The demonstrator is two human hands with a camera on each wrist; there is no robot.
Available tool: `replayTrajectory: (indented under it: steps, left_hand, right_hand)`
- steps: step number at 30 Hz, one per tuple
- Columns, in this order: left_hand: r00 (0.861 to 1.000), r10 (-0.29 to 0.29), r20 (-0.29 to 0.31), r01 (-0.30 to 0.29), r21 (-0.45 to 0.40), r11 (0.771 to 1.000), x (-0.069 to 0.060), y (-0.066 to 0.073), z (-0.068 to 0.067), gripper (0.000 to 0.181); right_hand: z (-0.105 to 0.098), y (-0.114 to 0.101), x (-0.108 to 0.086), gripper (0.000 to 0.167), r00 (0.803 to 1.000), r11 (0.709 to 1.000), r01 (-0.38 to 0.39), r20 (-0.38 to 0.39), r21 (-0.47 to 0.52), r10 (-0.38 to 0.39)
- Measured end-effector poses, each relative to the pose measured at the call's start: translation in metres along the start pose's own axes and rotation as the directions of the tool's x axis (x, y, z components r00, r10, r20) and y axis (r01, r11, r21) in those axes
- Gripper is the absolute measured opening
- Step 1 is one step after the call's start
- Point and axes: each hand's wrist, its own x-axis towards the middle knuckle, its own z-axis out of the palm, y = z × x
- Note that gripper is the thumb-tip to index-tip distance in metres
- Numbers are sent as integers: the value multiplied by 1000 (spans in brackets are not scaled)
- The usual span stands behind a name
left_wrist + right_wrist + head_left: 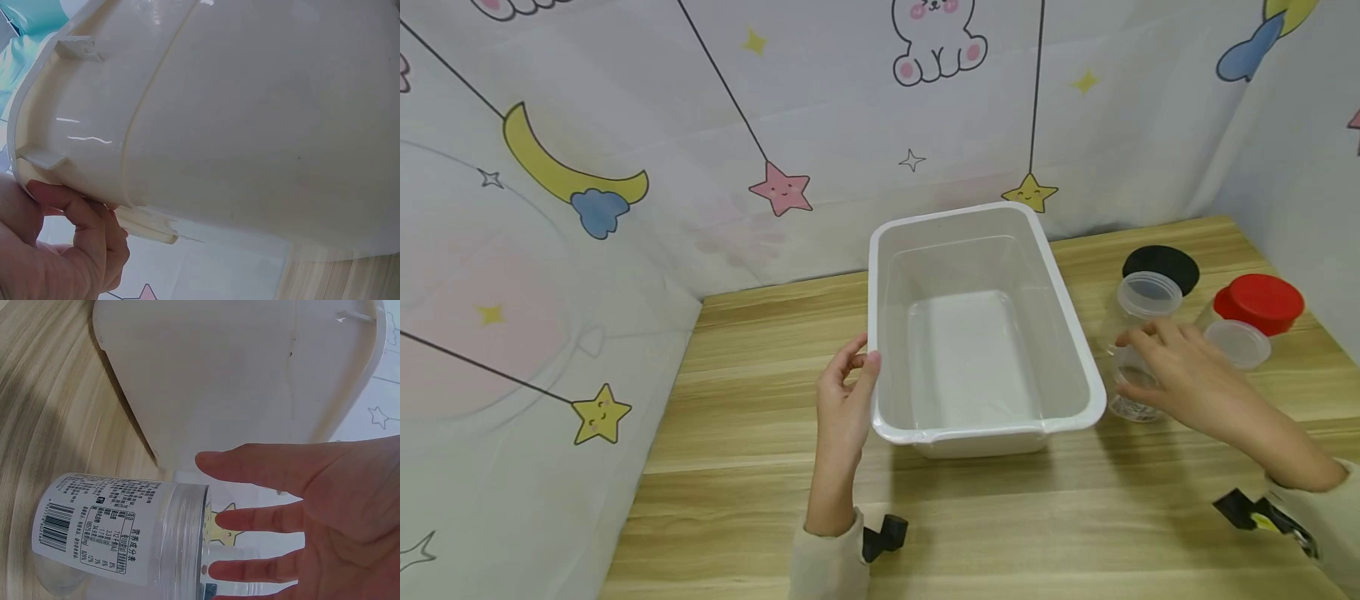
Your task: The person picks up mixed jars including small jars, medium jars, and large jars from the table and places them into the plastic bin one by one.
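Note:
A white rectangular tub [973,358], seen with nothing inside, stands on the wooden table. The left hand [846,408] grips its left rim, thumb on top; in the left wrist view the curled fingers [103,240] lie under the tub's rim [15,119]. To the right of the tub the right hand [1195,375] hovers over a clear jar [1135,404], fingers spread apart. The right wrist view shows the labelled jar [106,531] in front of the right hand [300,519], with a gap between the fingertips and its mouth.
Behind that jar stands another clear jar [1146,296] beside a black lid [1163,265]. A red-lidded jar [1266,302] and a container with a translucent lid [1238,343] are at the right. A patterned cloth [827,100] hangs behind the table [752,417].

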Motion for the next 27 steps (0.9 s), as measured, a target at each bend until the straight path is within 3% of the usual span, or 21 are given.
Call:
replayTrajectory:
  steps: [17, 27]
  left_hand:
    - [1000, 6, 4, -6, 11, 1000, -1, 1, -1, 36]
    - [1000, 9, 13, -9, 4, 1000, -2, 3, -1, 38]
  right_hand:
    - [1, 5, 3, 60, 995, 998, -16, 103, 56, 10]
    - [1, 4, 4, 59, 992, 997, -1, 126, 72, -8]
